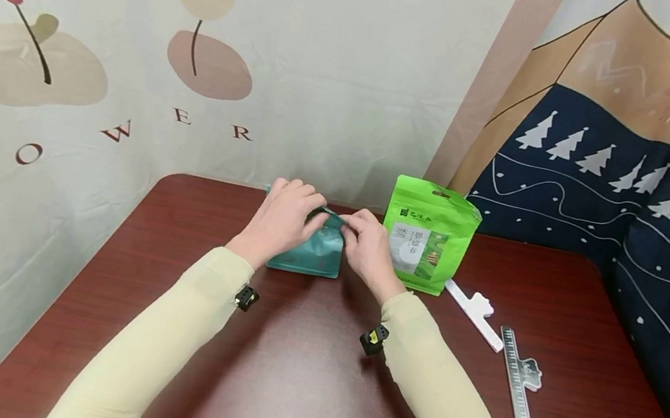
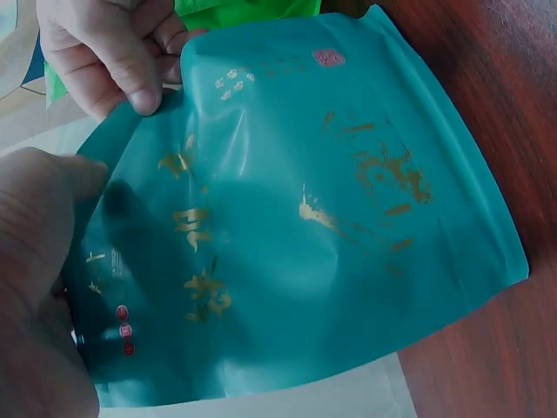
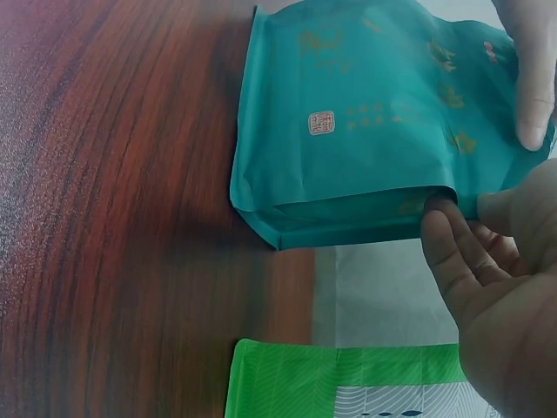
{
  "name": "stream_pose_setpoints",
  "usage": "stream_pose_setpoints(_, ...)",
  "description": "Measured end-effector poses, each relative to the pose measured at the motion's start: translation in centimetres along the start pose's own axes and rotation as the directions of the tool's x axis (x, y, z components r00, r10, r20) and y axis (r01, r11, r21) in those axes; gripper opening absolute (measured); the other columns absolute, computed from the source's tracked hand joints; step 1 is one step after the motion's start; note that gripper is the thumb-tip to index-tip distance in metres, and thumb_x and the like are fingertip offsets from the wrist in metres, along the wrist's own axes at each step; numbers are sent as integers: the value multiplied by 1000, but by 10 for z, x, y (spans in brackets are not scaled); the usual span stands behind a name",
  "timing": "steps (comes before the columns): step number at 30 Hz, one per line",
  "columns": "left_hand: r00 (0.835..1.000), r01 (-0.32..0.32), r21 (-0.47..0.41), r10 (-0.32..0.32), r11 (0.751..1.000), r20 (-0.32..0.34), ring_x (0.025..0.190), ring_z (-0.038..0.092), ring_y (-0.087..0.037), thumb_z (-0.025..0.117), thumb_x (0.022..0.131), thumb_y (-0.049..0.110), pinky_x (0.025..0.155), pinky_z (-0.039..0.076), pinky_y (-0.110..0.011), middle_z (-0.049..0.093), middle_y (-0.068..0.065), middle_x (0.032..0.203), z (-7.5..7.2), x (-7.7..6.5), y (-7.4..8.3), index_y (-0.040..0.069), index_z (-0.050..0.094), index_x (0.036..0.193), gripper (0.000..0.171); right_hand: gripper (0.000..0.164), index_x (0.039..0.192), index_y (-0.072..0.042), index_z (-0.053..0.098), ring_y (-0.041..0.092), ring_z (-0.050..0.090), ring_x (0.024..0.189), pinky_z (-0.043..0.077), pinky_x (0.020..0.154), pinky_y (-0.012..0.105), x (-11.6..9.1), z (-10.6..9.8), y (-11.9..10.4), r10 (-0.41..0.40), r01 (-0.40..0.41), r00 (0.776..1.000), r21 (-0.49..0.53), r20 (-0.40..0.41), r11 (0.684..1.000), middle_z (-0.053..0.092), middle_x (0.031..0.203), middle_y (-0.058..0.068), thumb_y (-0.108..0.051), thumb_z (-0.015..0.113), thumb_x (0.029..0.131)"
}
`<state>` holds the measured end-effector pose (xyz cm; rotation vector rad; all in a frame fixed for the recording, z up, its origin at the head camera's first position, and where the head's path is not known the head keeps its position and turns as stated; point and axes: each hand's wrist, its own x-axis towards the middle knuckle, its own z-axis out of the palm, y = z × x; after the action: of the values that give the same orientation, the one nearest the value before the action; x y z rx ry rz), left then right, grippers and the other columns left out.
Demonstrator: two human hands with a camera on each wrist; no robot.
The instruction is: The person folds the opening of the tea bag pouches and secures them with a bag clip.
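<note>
1. Pale sleeves (image 1: 151, 348) lead to left hand (image 1: 284, 217) and right hand (image 1: 369, 245), both pinching the top edge of the teal bag (image 1: 310, 252).
2. Teal bag stands on the table (image 1: 308, 380), between the hands.
3. Right of the teal bag: green pouch (image 1: 425, 241), white clip (image 1: 476, 316), clear clip (image 1: 515, 376).

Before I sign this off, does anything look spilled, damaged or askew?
Nothing stands out. The left hand and right hand pinch the teal bag at its top; its creases seem ordinary. The green bag stands upright, the white clip and clear clip lie on the table, and no spill shows.
</note>
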<state>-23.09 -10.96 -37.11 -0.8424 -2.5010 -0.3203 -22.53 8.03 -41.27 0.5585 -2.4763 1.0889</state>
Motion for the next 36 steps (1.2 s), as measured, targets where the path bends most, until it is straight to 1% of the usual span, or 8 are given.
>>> stream_pose_setpoints(4, 999, 11, -40, -9, 999, 49, 92, 57, -26, 63, 104, 33, 89, 40, -44, 71, -5, 101, -3, 0, -2, 9, 77, 108, 28, 21, 114, -2, 78, 28, 68, 91, 57, 82, 42, -1, -1, -1, 8, -8, 1000, 5, 1, 1000, 66, 97, 11, 0, 63, 99)
stream_pose_setpoints(8, 998, 26, -65, -22, 998, 61, 92, 58, -26, 56, 107, 35, 92, 40, -44, 72, -5, 101, -4, 0, -3, 10, 78, 108, 33, 22, 115, -1, 78, 29, 68, 92, 56, 81, 43, -1, -2, -2, 4, -4, 1000, 12, 9, 1000, 65, 98, 12, 0, 63, 99)
stream_pose_setpoints(11, 998, 28, -66, -24, 997, 60, 92, 58, -26, 55, 108, 33, 91, 40, -45, 72, -5, 101, -4, 0, -3, 11, 79, 107, 33, 22, 116, 0, 77, 30, 67, 92, 56, 82, 43, -1, -2, -1, 14, -15, 1000, 33, 24, 999, 66, 100, 13, -1, 62, 100)
stream_pose_setpoints(17, 998, 22, -54, -18, 998, 59, 94, 59, -27, 58, 106, 30, 90, 40, -46, 72, -6, 101, -6, -1, -1, 10, 79, 107, 29, 24, 118, 1, 76, 29, 66, 95, 54, 83, 43, -3, -5, -3, 58, -63, 996, 71, 67, 995, 66, 105, 14, -10, 59, 105)
stream_pose_setpoints(25, 997, 20, -49, -16, 999, 76, 94, 57, -28, 60, 104, 26, 90, 40, -46, 72, -8, 105, -6, -3, -1, 8, 78, 112, 27, 28, 114, -2, 78, 29, 65, 98, 53, 84, 43, -5, -8, -5, 93, -103, 991, 110, 91, 989, 66, 107, 13, -18, 55, 108)
stream_pose_setpoints(31, 997, 10, -56, -5, 998, 74, 94, 57, -28, 61, 103, 24, 89, 40, -46, 72, -8, 106, -6, -4, -1, 7, 77, 113, 25, 29, 115, -2, 77, 29, 64, 98, 53, 85, 43, -5, -9, -5, 111, -122, 989, 123, 98, 985, 65, 106, 13, -18, 54, 108)
stream_pose_setpoints(36, 997, -5, -51, 9, 999, 79, 94, 57, -27, 63, 101, 21, 89, 40, -46, 71, -7, 105, -6, -2, -1, 8, 77, 113, 22, 28, 120, -1, 76, 28, 63, 97, 53, 83, 40, -5, -11, -5, 116, -130, 986, 117, 117, 985, 65, 109, 14, -15, 55, 107)
